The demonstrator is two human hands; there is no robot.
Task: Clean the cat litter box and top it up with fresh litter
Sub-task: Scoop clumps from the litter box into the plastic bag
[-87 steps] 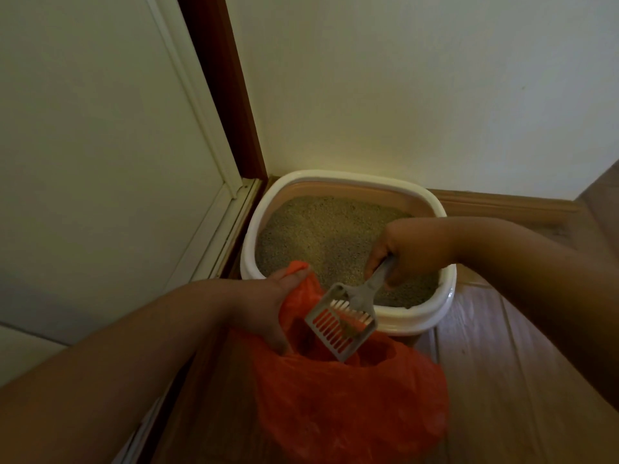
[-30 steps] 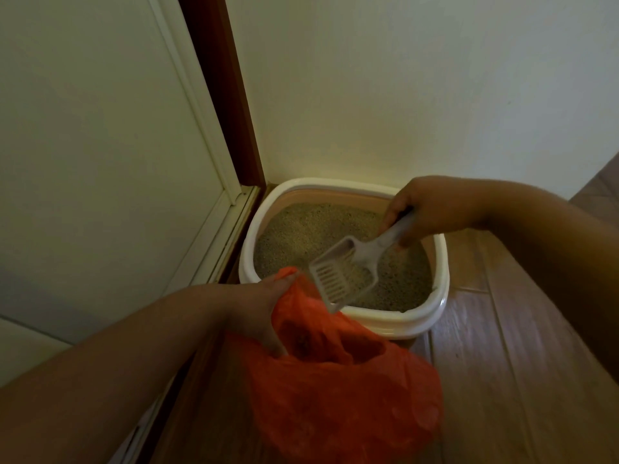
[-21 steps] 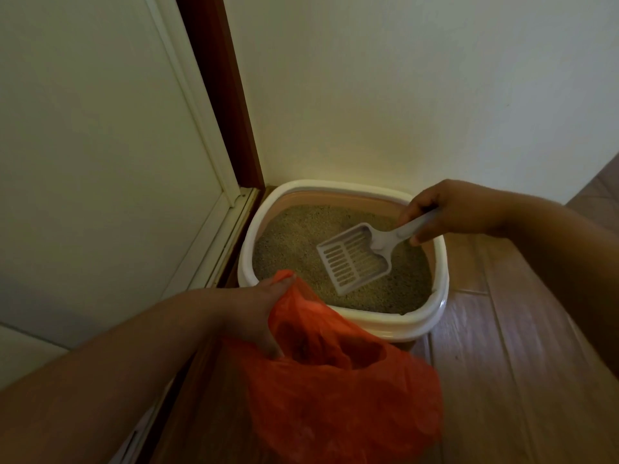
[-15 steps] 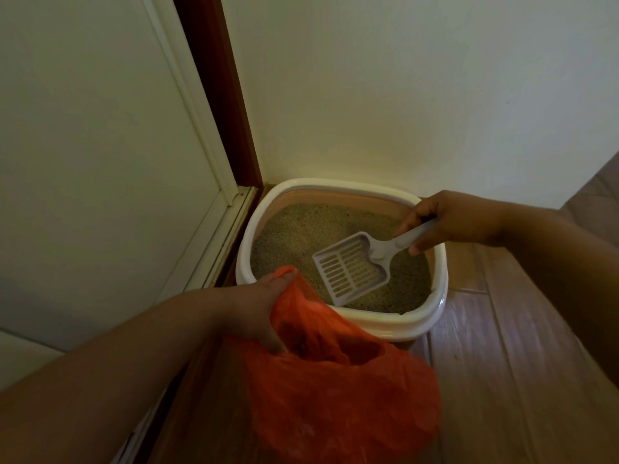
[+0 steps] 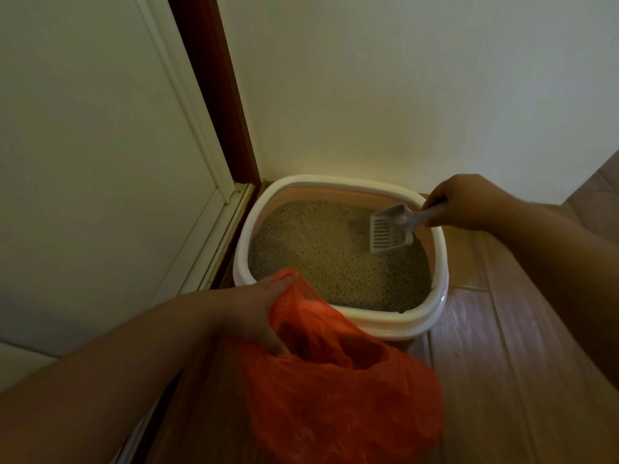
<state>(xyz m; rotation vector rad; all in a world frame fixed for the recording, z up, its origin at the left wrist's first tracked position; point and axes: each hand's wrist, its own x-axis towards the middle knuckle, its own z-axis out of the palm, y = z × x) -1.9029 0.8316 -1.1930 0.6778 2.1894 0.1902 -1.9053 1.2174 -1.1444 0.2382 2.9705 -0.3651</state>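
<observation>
The left hand [image 5: 249,313] grips the rim of the orange plastic bag [image 5: 335,390], thumb on top near the bag's raised edge; its fingers are hidden behind the plastic. The bag's mouth gapes dark, and what lies inside cannot be made out. The bag's lower part runs off the bottom of the frame and covers the near left corner of the litter box [image 5: 438,262].

The right hand [image 5: 469,202] is curled round the handle of the grey slotted scoop [image 5: 388,231]; most of the handle is hidden inside that grip. The scoop's blade is tilted with its lower edge at the litter [image 5: 318,256] in the far right part of the box; whether it digs in is hard to tell.

The box sits on the wooden floor [image 5: 485,363] in the corner, against the wall [image 5: 402,95] and beside a door frame [image 5: 214,95].

No writing or label is readable anywhere.
</observation>
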